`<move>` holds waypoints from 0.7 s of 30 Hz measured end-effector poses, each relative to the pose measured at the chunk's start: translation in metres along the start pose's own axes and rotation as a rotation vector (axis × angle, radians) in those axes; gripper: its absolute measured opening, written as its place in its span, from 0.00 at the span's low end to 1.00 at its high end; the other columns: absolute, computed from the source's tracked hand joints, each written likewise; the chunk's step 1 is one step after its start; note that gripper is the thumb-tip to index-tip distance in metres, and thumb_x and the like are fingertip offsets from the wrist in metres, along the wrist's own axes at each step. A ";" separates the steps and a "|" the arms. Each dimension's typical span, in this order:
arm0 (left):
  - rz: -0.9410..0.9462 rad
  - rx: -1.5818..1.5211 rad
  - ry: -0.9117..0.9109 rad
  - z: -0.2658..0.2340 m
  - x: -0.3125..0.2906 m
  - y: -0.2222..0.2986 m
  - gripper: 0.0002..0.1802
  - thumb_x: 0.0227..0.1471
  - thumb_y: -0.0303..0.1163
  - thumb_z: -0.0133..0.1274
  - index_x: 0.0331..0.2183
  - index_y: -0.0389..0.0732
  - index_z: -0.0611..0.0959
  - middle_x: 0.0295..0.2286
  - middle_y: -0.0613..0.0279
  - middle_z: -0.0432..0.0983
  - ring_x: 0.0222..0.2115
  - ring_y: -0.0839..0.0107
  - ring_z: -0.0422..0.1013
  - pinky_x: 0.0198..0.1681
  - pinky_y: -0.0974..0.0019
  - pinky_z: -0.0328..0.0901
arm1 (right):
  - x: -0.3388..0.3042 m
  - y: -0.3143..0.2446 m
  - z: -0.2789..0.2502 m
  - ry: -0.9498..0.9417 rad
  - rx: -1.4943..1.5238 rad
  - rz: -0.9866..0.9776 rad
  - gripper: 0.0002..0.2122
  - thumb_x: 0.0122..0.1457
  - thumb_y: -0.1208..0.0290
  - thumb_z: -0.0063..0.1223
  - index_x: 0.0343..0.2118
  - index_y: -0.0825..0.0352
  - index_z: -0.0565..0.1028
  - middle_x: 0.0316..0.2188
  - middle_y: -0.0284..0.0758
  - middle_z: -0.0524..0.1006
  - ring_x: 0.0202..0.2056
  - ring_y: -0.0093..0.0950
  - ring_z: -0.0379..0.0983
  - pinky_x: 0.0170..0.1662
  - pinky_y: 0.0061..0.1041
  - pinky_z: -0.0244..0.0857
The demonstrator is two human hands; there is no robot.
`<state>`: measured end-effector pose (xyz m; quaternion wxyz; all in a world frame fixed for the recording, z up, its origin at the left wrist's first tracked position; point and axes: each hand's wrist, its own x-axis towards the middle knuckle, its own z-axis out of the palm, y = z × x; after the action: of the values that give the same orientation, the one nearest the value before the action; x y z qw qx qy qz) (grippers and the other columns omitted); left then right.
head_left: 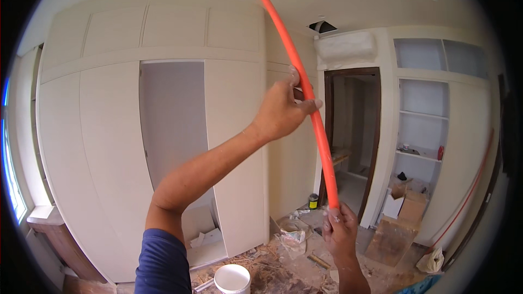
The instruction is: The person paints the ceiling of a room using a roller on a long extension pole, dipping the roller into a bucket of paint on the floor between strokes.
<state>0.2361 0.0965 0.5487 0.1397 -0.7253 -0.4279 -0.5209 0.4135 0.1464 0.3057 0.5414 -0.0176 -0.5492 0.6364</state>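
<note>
A long orange-red pole [322, 144] slants up through the middle of the view, and its upper end runs out of the top edge. My left hand [283, 110] is closed round its middle, with the thumb across the front. Lower down and to the right, my right hand [341, 231] grips the pole at its bottom visible end. A dark blue sleeve covers my left upper arm. What the pole's top carries, if anything, is out of view.
A white bucket [232, 280] stands on the littered floor below. Cream built-in cabinets [114, 158] fill the left, one bay open. A dark-framed doorway [377, 125] lies beyond the pole. Cardboard boxes [412, 207] and open shelves [425, 117] are at the right.
</note>
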 end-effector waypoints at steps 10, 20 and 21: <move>-0.016 -0.023 -0.148 0.055 -0.034 0.082 0.43 0.54 0.29 0.63 0.59 0.17 0.58 0.40 0.52 0.75 0.37 0.70 0.76 0.39 0.68 0.72 | -0.087 -0.040 -0.062 0.093 0.037 -0.013 0.13 0.62 0.61 0.58 0.32 0.66 0.71 0.17 0.28 0.69 0.14 0.14 0.58 0.14 0.15 0.48; -0.046 -0.151 -0.135 0.070 -0.049 0.104 0.53 0.52 0.30 0.65 0.63 0.19 0.46 0.46 0.44 0.72 0.36 0.71 0.76 0.40 0.69 0.72 | -0.114 -0.068 -0.080 0.079 -0.098 0.009 0.18 0.60 0.55 0.60 0.32 0.68 0.71 0.17 0.30 0.69 0.11 0.15 0.57 0.12 0.17 0.48; -0.053 -0.166 -0.128 0.068 -0.051 0.104 0.54 0.52 0.30 0.65 0.63 0.19 0.46 0.47 0.44 0.72 0.35 0.72 0.76 0.40 0.69 0.72 | -0.112 -0.071 -0.076 0.082 -0.115 0.017 0.17 0.61 0.56 0.59 0.32 0.68 0.71 0.17 0.30 0.69 0.11 0.15 0.58 0.12 0.17 0.49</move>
<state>0.3543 0.0548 0.5013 0.0379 -0.7545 -0.4103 -0.5107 0.5543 0.1048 0.2622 0.5559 -0.0795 -0.5622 0.6071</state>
